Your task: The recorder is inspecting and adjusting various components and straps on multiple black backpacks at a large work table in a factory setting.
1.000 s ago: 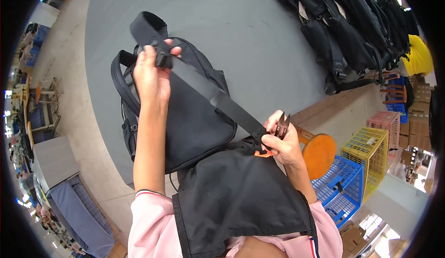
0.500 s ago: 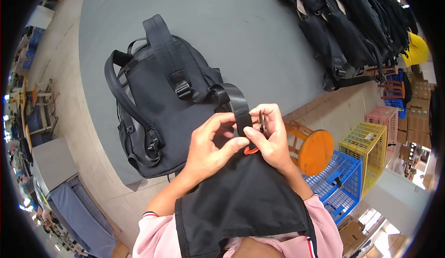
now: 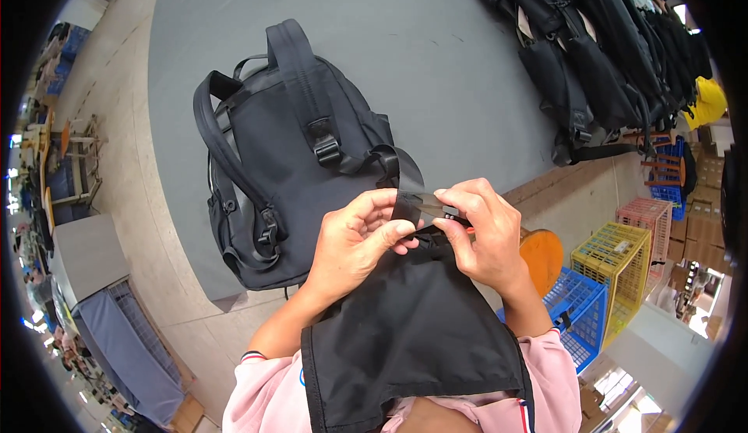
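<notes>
A black backpack [image 3: 273, 145] lies on the grey table with its shoulder straps facing up. From its lower right side a black webbing strap [image 3: 410, 172] runs towards me. My left hand [image 3: 351, 238] pinches the end of that strap between thumb and fingers. Close beside it, my right hand [image 3: 491, 234] is closed on small dark thread snips [image 3: 454, 214], their blades pointing left at the strap's end. A bit of orange shows by the right fingers. Whether the blades touch the webbing I cannot tell.
The grey table [image 3: 460, 114] spreads beyond the backpack, with several black bags [image 3: 584, 59] piled at its far right. On the right stand a round wooden stool [image 3: 543, 258], a blue crate [image 3: 580, 300] and a yellow crate [image 3: 623, 254]. A black apron [image 3: 421, 324] covers my front.
My right hand has turned and drawn slightly right, so the snips now point at the strap's end. The left hand keeps its pinch on the strap. The whole view has shifted a little.
</notes>
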A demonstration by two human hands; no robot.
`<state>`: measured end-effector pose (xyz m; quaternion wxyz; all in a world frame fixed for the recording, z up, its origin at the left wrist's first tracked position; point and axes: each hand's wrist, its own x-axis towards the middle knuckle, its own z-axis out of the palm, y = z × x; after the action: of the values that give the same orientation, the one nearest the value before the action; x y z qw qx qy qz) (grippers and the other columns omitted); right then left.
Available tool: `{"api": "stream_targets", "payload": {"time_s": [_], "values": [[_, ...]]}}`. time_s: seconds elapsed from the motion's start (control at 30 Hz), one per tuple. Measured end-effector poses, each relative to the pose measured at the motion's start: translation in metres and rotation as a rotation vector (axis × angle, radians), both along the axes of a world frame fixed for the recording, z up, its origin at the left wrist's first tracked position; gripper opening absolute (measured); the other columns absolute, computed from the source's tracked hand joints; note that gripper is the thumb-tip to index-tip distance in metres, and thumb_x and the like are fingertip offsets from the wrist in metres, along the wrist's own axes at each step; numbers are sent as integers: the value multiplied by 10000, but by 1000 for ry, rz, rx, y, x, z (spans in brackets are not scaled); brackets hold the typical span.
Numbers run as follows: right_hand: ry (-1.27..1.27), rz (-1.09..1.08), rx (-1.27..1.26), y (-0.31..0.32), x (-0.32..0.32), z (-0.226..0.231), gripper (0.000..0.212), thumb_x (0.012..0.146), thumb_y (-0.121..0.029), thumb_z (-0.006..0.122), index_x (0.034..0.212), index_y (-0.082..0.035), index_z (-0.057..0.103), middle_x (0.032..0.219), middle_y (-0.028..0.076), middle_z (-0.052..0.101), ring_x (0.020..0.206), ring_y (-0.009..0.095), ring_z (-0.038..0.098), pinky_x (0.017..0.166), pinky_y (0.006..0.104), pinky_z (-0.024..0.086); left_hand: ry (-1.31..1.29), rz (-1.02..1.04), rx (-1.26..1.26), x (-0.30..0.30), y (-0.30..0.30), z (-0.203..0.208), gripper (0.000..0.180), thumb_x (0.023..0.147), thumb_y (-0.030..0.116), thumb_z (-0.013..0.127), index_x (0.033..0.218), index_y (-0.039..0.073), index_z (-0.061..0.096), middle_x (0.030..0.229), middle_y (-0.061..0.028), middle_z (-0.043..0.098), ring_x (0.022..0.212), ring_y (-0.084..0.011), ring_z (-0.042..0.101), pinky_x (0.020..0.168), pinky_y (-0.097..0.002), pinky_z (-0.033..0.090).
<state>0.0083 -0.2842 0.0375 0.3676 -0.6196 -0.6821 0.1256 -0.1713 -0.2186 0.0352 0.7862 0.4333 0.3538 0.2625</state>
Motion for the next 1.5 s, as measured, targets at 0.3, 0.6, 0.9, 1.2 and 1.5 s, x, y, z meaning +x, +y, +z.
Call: {"api": "stream_targets", "payload": {"time_s": [0.3, 0.6, 0.9, 1.2, 1.5], "values": [[22, 90, 50, 11, 0, -7, 313, 674, -36, 713, 966, -74, 604, 806, 53, 613, 589, 214, 550, 525, 314, 424, 55, -72, -4, -4, 0, -2, 293, 866, 7, 605, 1145, -48, 533, 917, -138, 658, 728, -155, 651, 641, -231, 534], [262, -5, 51, 8, -6, -15, 300, 663, -5, 718, 943, -56, 622, 802, 69, 630, 603, 224, 572, 540, 306, 444, 51, -120, -34, -7, 3, -5, 299, 863, 11, 614, 1145, -52, 536, 913, -132, 660, 735, -144, 652, 635, -228, 535], [236, 8, 40, 5, -3, -12, 351, 677, 43, 701, 1007, -46, 620, 839, 98, 619, 647, 206, 592, 559, 300, 469, 120, -152, 62, -6, 4, -7, 337, 858, 8, 617, 1173, -47, 510, 906, -129, 662, 737, -140, 648, 646, -231, 528], [505, 137, -141, 7, -14, -20, 405, 687, 109, 565, 1048, -62, 634, 745, 55, 462, 637, 167, 463, 570, 274, 402, 37, -27, 129, -1, 7, -9, 363, 914, 165, 585, 1230, 9, 502, 800, -37, 622, 773, -86, 599, 666, -231, 474], [678, 27, -183, 3, -20, -26, 202, 761, 55, 624, 952, -9, 621, 763, 55, 524, 628, 108, 515, 557, 243, 415, 0, -168, 72, -2, 15, -21, 324, 879, 43, 505, 1198, 46, 565, 895, -58, 664, 780, -118, 632, 733, -268, 494]]}}
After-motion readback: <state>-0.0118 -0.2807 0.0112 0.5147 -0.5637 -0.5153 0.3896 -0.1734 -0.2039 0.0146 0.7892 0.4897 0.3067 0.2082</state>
